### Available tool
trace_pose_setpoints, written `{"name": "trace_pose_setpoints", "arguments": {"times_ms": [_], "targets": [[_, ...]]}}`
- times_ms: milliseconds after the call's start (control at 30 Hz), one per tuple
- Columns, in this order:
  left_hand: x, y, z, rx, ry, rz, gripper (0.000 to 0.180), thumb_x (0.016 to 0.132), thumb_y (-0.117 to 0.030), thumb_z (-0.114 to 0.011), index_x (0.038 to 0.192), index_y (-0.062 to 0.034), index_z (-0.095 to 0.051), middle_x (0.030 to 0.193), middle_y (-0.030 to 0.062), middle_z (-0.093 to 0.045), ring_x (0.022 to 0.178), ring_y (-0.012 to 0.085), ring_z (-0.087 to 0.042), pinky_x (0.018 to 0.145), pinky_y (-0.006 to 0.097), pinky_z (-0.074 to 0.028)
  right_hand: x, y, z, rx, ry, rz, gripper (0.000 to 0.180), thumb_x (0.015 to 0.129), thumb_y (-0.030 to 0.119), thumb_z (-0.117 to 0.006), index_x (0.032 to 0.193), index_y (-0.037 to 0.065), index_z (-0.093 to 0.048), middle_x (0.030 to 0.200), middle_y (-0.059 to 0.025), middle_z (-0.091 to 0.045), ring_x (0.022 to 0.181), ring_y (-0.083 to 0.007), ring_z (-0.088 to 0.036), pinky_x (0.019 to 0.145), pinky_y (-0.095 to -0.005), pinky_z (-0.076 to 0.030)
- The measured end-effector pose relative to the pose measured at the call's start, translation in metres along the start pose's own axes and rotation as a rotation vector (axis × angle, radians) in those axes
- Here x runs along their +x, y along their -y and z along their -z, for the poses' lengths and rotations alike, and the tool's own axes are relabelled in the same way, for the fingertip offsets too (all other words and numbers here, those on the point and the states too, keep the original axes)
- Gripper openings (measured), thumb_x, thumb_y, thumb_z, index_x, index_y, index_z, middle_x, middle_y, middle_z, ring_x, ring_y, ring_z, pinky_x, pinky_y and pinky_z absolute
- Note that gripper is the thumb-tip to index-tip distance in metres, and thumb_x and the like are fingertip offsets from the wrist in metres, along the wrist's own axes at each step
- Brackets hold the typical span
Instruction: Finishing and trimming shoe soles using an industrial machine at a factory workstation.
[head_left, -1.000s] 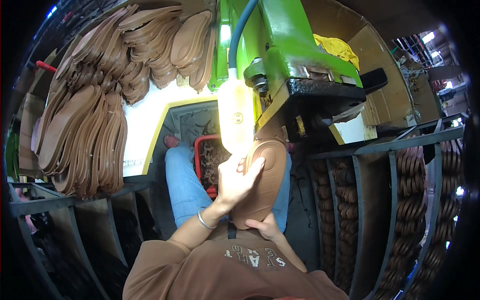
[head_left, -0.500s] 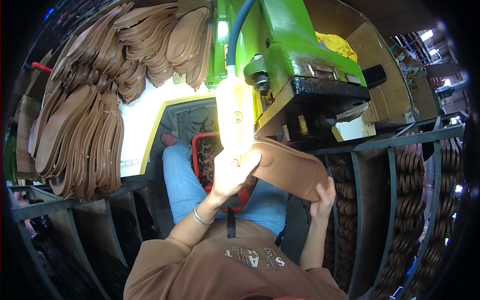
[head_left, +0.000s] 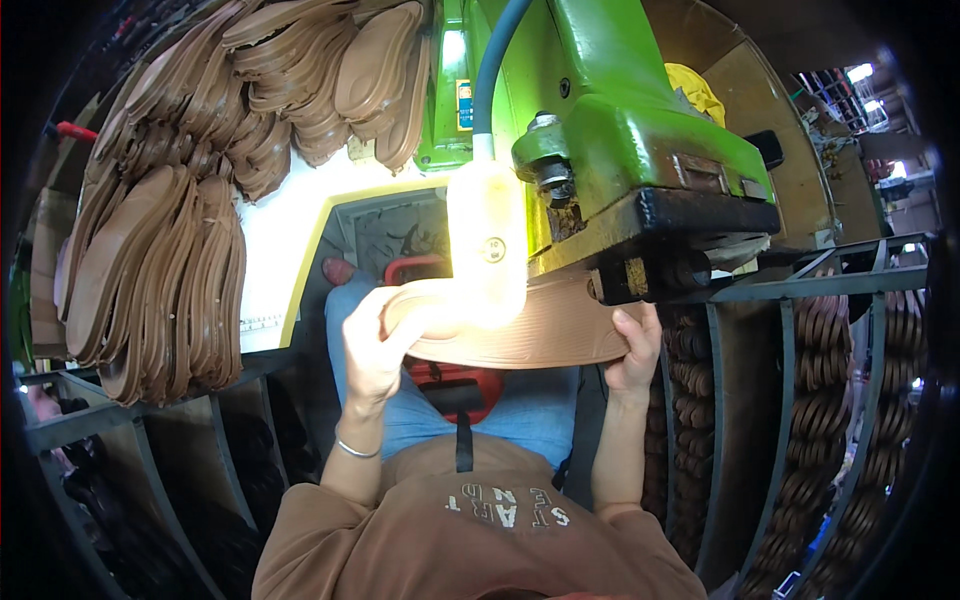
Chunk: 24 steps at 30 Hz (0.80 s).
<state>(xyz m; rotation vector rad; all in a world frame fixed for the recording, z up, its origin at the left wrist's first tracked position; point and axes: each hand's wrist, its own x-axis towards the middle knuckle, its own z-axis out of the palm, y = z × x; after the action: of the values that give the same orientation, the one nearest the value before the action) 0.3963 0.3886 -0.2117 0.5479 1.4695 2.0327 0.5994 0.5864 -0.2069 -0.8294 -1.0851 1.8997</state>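
Footwear workshop, judging by: bulky green painted-metal machine [head_left: 650,140]; flat brown shoe-shaped soles [head_left: 125,270] heaped on white, yellow-edged tabletop [head_left: 275,240]; grey metal rack [head_left: 830,282] packed with stacked brown pieces [head_left: 820,360].

Far right: yellow cloth [head_left: 697,93] lying crumpled beside a tall cardboard box [head_left: 800,165], whose wall is curving round behind. Far left: red bar-like object [head_left: 75,131] jutting out. White counter [head_left: 268,285] showing its yellow edging at left. Middle, low down: red bin [head_left: 484,396] sitting partly hidden. Near left: metal rack [head_left: 75,430] standing, dark items [head_left: 95,490] filling it. Near right: second rack [head_left: 850,278] holding brown stacked rows [head_left: 822,400]. Ceiling light [head_left: 860,72] glowing far right.
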Motion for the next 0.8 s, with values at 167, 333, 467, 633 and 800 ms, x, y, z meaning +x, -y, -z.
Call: {"name": "trace_pose_setpoints", "arguments": {"times_ms": [167,333,467,633,800], "targets": [[-0.016,0.004,0.035,-0.078,-0.098,0.162,0.022,0.079,-0.002,-0.064,0.099,0.0061,-0.058,0.094,0.0105,-0.063,0.084,0.0120,-0.060,0.078,0.023,-0.046,-0.002,-0.009,-0.022,-0.031,0.100,-0.073,0.029,0.077,0.001,-0.059,0.105,0.000,-0.052,0.096,-0.0073,-0.060,0.087,-0.0119,-0.058,0.080,-0.0251,-0.047],[-0.041,0.021,0.076,-0.060,0.047,0.310,0.027,0.080,-0.013,-0.067,0.096,0.0070,-0.057,0.091,0.0137,-0.065,0.081,0.0144,-0.063,0.076,0.026,-0.050,0.003,-0.007,-0.046,-0.063,0.205,-0.068,0.029,0.073,-0.003,-0.061,0.102,-0.001,-0.056,0.092,-0.0055,-0.063,0.081,-0.0107,-0.060,0.076,-0.0254,-0.048],[-0.050,0.017,0.070,0.055,0.311,0.447,0.028,0.077,-0.008,-0.072,0.099,0.0071,-0.063,0.087,0.0095,-0.067,0.076,0.0101,-0.060,0.068,0.023,-0.048,0.016,-0.008,-0.055,-0.121,0.291,-0.029,0.021,0.071,-0.005,-0.062,0.092,-0.002,-0.061,0.087,-0.0048,-0.065,0.078,-0.0102,-0.061,0.074,-0.0248,-0.048],[-0.008,-0.001,-0.019,0.137,0.483,0.240,0.047,0.078,-0.008,-0.070,0.120,0.0041,-0.053,0.112,0.0115,-0.062,0.103,0.0123,-0.054,0.091,0.028,-0.043,0.015,0.000,-0.077,-0.223,0.388,-0.051,0.026,0.070,0.001,-0.072,0.093,-0.002,-0.060,0.089,-0.0052,-0.065,0.084,-0.0118,-0.062,0.075,-0.0264,-0.049],[0.015,0.031,-0.061,0.289,0.262,-0.104,0.013,0.082,-0.009,-0.066,0.086,0.0030,-0.062,0.070,0.0044,-0.058,0.063,0.0107,-0.046,0.060,0.027,-0.043,-0.014,-0.034,-0.048,-0.365,0.182,0.129,0.063,0.073,0.010,-0.074,0.122,-0.003,-0.038,0.110,-0.0126,-0.055,0.101,-0.0179,-0.056,0.086,-0.0297,-0.046]]}}
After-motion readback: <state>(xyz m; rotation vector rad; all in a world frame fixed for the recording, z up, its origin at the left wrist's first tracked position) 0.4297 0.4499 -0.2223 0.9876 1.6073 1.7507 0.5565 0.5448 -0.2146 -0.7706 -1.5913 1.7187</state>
